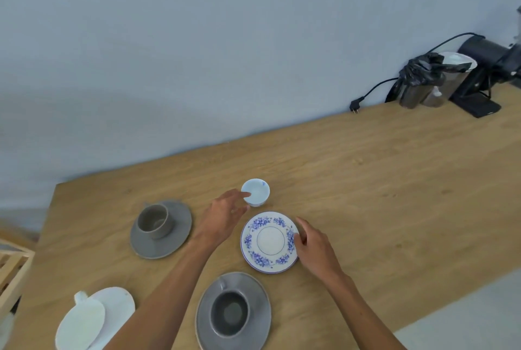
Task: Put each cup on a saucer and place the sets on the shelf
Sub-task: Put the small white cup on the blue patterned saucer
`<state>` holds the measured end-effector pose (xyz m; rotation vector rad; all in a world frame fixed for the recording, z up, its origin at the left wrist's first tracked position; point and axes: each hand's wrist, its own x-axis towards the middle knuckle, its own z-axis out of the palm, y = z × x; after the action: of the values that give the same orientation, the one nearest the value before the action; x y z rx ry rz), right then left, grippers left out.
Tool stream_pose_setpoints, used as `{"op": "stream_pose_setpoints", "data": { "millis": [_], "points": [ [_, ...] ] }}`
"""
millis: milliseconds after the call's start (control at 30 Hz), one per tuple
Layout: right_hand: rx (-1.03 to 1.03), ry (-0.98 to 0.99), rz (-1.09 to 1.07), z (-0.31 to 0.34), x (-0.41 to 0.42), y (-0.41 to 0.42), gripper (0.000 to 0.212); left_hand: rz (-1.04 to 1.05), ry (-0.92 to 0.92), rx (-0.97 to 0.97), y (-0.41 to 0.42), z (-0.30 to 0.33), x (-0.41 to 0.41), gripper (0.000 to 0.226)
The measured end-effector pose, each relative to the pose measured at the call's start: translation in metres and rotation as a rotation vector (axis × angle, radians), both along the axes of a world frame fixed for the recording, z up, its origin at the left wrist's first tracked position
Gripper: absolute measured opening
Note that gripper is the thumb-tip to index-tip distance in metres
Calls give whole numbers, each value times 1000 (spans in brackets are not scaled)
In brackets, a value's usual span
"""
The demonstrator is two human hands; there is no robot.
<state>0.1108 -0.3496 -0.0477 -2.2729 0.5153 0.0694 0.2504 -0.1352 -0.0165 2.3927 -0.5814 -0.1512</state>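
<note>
left hand [225, 214] open, fingertip touching empty small cup [255, 192], right hand [313, 245] gripping floral saucer [269, 242]

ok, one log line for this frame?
left hand: touching small white cup | right hand: on floral saucer rim | cup not on saucer

Soft, even daylight, slightly hazy picture.
Shadows under the dishes are faint and there is no glare; the wide lens bends the table [366, 180] edge, and the white cup [81, 321] at lower left smears.
</note>
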Motion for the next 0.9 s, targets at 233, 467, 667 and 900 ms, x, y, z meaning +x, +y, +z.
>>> {"op": "stream_pose_setpoints", "data": {
  "millis": [233, 467, 667, 900],
  "points": [
    [132, -51, -65, -2, 1, 2, 41, 43, 8, 10, -7, -14, 5, 27],
    [201, -47, -109, -5, 6, -1, 37, 146, -18, -72, -13, -18, 0, 19],
    [185, -64, -137, -2, 15, 4, 31, 166, -69, -162, 6, -11, -12, 17],
    [190, -66, -149, 1, 35, 9, 30, 2, -18, -159, 20, -9, -28, 17]
  ]
}}
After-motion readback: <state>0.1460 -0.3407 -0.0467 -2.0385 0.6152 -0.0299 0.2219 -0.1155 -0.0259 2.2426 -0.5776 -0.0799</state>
